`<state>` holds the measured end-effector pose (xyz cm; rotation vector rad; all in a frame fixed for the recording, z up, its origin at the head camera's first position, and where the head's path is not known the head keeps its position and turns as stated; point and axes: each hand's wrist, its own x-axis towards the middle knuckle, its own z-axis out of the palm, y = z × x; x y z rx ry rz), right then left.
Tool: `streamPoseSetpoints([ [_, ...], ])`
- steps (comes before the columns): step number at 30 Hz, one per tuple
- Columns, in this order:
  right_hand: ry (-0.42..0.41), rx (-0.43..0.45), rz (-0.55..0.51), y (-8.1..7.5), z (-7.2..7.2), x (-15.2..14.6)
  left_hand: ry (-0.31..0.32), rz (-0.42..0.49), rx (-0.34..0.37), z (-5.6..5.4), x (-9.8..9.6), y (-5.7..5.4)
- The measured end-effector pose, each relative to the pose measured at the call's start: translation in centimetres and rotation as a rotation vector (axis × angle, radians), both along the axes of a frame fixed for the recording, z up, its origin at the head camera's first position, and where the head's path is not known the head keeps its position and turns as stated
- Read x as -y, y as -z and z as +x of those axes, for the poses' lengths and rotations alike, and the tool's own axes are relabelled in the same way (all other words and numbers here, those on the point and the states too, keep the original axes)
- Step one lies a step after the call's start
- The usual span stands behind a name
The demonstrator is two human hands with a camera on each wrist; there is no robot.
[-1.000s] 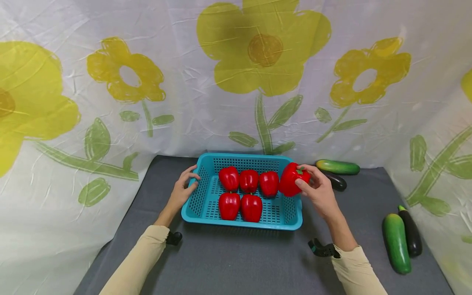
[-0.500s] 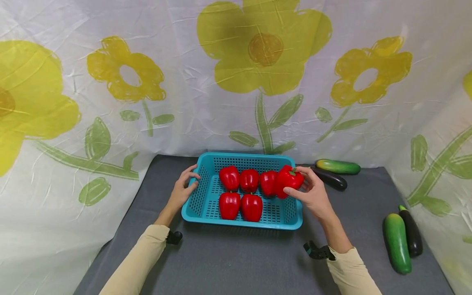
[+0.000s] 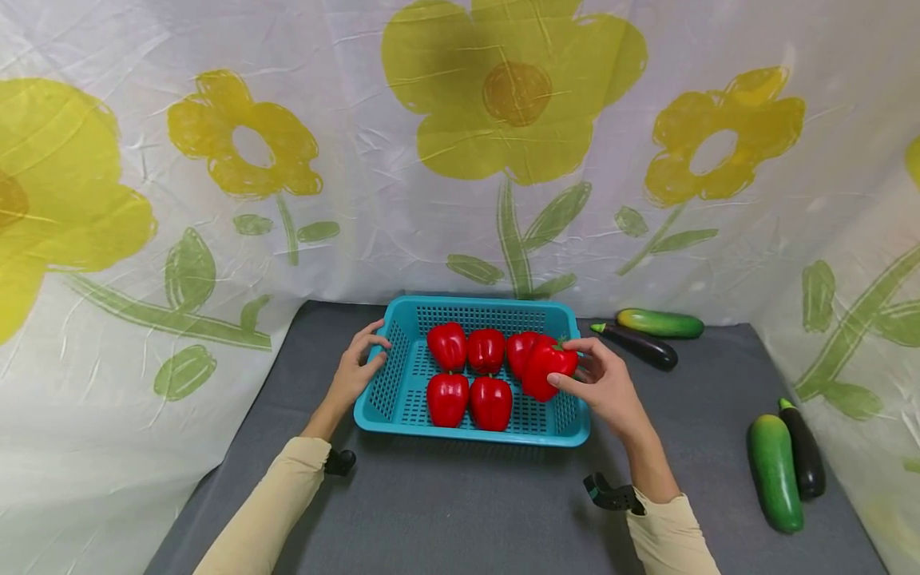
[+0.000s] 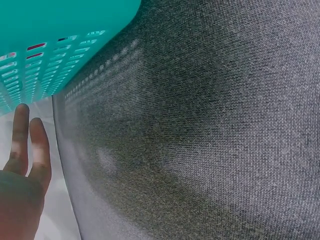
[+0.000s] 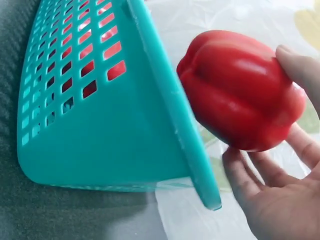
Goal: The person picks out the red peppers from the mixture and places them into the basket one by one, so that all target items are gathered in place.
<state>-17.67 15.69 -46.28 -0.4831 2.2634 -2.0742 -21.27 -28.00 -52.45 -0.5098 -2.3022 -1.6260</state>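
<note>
My right hand (image 3: 607, 386) holds a red bell pepper (image 3: 541, 375) by its stem end, above the right part of a blue perforated basket (image 3: 467, 438). In the right wrist view this bell pepper (image 5: 240, 90) is tilted, with thumb and fingers about it, above the rim's level. Inside the basket several more red bell peppers (image 3: 447, 399) lie in two rows. My left hand (image 3: 352, 369) rests at the basket's left rim with loosely extended fingers. The left wrist view shows two of its fingers (image 4: 40, 147) outside the basket wall (image 4: 75, 20).
Right of the basket, a green cucumber-like vegetable (image 3: 660, 323) and an eggplant (image 3: 640, 346) lie at the table's back. Another pair, a green one (image 3: 776, 473) and an eggplant (image 3: 802, 451), lies near the right edge. A flower-patterned cloth (image 3: 359, 160) hangs behind the grey table (image 3: 460, 511).
My right hand has carried the bell pepper left and slightly toward me, from the basket's right rim to over its inside. The back eggplant shows more fully. My left hand stays at the rim.
</note>
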Motion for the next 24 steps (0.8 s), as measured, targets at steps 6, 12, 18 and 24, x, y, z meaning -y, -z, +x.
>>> streamPoseSetpoints([
  [6,0.001,0.007,0.061,0.2,0.0,-0.4,0.008,0.012,-0.012,-0.3,0.4,0.8],
  [12,-0.071,-0.006,0.052,0.6,-0.3,-0.4,-0.004,-0.003,-0.002,0.1,0.0,-0.1],
  [18,-0.128,-0.04,0.033,0.8,-0.4,0.1,0.003,-0.016,0.01,1.2,-0.8,-2.5],
  [24,-0.153,-0.019,0.059,0.6,-0.5,0.5,0.004,-0.029,0.007,1.5,-1.1,-3.0],
])
